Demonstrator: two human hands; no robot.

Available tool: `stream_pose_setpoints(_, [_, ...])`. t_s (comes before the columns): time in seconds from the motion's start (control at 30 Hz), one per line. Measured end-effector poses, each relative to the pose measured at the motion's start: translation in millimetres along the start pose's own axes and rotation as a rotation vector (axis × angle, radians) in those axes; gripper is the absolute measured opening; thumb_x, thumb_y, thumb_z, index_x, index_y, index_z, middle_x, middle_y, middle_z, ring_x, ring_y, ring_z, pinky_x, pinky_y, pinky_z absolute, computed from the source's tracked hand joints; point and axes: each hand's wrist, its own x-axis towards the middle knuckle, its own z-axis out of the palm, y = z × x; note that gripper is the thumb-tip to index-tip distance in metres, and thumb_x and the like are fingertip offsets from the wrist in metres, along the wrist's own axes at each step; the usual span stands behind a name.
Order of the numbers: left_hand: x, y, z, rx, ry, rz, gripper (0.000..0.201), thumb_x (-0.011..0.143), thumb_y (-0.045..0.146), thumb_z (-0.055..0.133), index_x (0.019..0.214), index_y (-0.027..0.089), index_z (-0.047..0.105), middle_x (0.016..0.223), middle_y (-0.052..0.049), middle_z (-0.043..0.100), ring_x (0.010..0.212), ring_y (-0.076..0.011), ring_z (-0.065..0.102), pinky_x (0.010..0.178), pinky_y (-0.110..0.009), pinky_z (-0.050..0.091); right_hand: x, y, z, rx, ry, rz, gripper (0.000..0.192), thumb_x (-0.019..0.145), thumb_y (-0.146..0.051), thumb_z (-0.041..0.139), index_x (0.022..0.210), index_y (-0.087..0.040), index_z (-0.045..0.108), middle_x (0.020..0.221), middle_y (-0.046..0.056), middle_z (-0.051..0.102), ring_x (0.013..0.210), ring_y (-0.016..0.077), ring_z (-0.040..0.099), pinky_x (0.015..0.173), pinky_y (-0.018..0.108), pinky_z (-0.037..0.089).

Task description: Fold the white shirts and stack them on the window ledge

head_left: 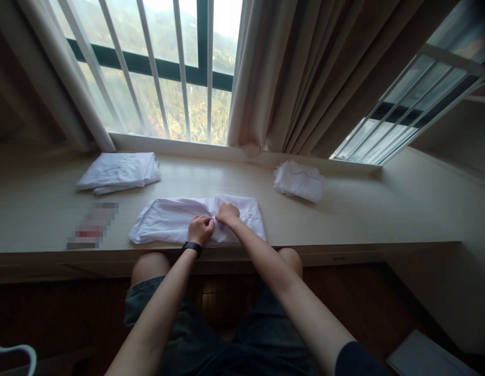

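Cloth (pixel 177 215) looks light, soft and limp, best held at its gathered middle, where the left hand (pixel 200 230) and right hand (pixel 227 213) apparently pinch it.

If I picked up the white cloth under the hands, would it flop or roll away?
The white cloth would probably flop, because it creases near the left hand and right hand. It likely won't roll, since it's spread flat on the tabletop. Its folds might fall open.

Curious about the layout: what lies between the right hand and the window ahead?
In the head view: part of the white cloth, pale tabletop, then the windowsill.
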Motion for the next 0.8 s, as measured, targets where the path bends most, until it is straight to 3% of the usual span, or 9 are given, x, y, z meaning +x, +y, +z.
stream_pose_setpoints(0.23, [0,0,-2.4,0.005,0.014,0.001,0.036,0.09,0.035,0.048,0.072,0.022,0.076,0.083,-0.007,0.076,0.09,-0.0227,0.065,0.09,-0.032,0.047,-7,10,-7,0.02,0.141,-0.111,0.035,0.099,-0.034,0.042,0.113,-0.016,0.068,0.107,0.015,0.074,0.101,0.0264,0.07,0.085,0.033,0.052])
stream_pose_setpoints(0.33, [0,1,-4.1,-0.003,0.0,0.019,0.042,0.093,0.037,0.045,0.067,0.022,0.074,0.078,-0.007,0.074,0.087,-0.0222,0.065,0.089,-0.032,0.047,-8,16,-2,0.032,0.098,-0.213,0.035,0.101,-0.036,0.04,0.113,-0.017,0.067,0.109,0.013,0.073,0.101,0.0251,0.069,0.085,0.031,0.05])
stream_pose_setpoints(0.43, [0,2,-3.5,-0.003,0.008,0.017,0.031,0.088,0.037,0.052,0.074,0.022,0.076,0.082,-0.007,0.075,0.088,-0.0233,0.065,0.09,-0.033,0.048,-9,23,4,0.059,0.047,-0.279,0.042,0.104,-0.041,0.036,0.104,-0.018,0.071,0.108,0.011,0.074,0.101,0.0227,0.068,0.087,0.029,0.049])
stream_pose_setpoints(0.5, [0,3,-1.7,0.0,0.019,0.003,0.024,0.084,0.033,0.056,0.075,0.022,0.075,0.084,-0.008,0.075,0.089,-0.0245,0.065,0.089,-0.034,0.048,-13,29,7,0.091,0.136,-0.274,0.049,0.106,-0.04,0.027,0.107,-0.017,0.071,0.113,0.011,0.072,0.108,0.0207,0.065,0.095,0.029,0.045])
stream_pose_setpoints(0.57, [0,2,0.5,0.002,0.025,-0.012,0.019,0.082,0.03,0.058,0.077,0.022,0.074,0.082,-0.008,0.075,0.089,-0.0249,0.066,0.088,-0.035,0.05,-19,35,13,0.1,0.272,-0.248,0.05,0.107,-0.038,0.024,0.124,-0.018,0.066,0.131,0.012,0.065,0.126,0.0217,0.055,0.108,0.033,0.037])
stream_pose_setpoints(0.63, [-1,-1,2.0,-0.019,0.042,-0.028,0.019,0.081,0.029,0.059,0.09,0.021,0.074,0.085,-0.007,0.074,0.089,-0.0245,0.066,0.088,-0.036,0.051,-26,41,22,0.072,0.325,-0.236,0.049,0.106,-0.042,0.028,0.142,-0.025,0.055,0.151,0.008,0.05,0.143,0.0264,0.037,0.118,0.045,0.025])
stream_pose_setpoints(0.7, [-1,-3,1.5,-0.064,0.093,-0.02,0.029,0.081,0.029,0.06,0.108,0.021,0.07,0.096,-0.007,0.073,0.095,-0.0242,0.066,0.091,-0.037,0.051,-33,47,33,0.04,0.273,-0.251,0.05,0.105,-0.049,0.029,0.15,-0.035,0.045,0.16,0.002,0.037,0.15,0.0303,0.022,0.12,0.056,0.015])
stream_pose_setpoints(0.8, [1,-1,-3.4,-0.05,0.159,0.062,0.037,0.086,0.033,0.057,0.121,0.021,0.065,0.124,-0.011,0.065,0.117,-0.0258,0.059,0.105,-0.041,0.045,-38,52,46,0.024,0.17,-0.265,0.052,0.105,-0.053,0.022,0.151,-0.04,0.041,0.162,-0.002,0.033,0.152,0.0296,0.019,0.121,0.059,0.011])
